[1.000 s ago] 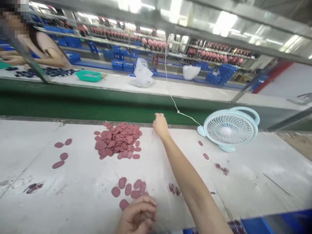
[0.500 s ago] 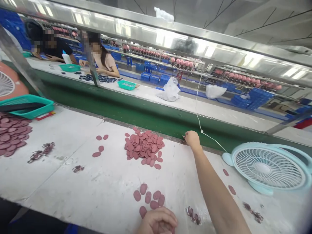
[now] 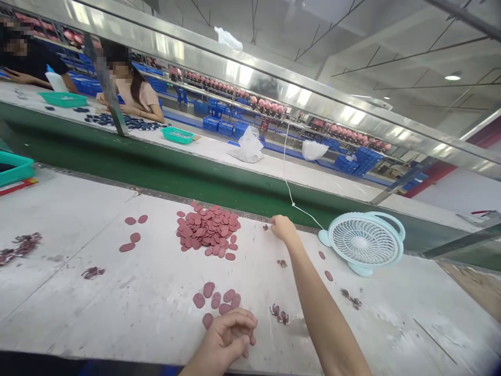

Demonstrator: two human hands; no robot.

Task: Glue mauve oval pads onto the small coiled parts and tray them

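Observation:
My right hand [image 3: 284,228] reaches to the far side of the white table, with its fingers pinched together. A small dark red scrap [image 3: 265,227] lies just beside its fingertips; whatever is between them is too small to make out. Near the front, my left hand [image 3: 231,334] rests loosely curled, thumb apart from the fingers, with nothing visible in it. Next to it are several loose dark-red oval pieces [image 3: 216,300]. A heap of the same flat ovals [image 3: 209,228] lies farther back, to the left of my right hand.
A light-blue fan [image 3: 360,244] lies on the right, its white cord running upward. Clumps of scraps [image 3: 279,314] are scattered on the tabletop. A teal basket [image 3: 15,167] stands at the left edge. Beyond the green trough [image 3: 188,180], two people sit at another bench.
The view has swung to the right. My right hand stays pinched by the table's far edge, and scraps now show on the table near it. My left hand remains beside the loose ovals.

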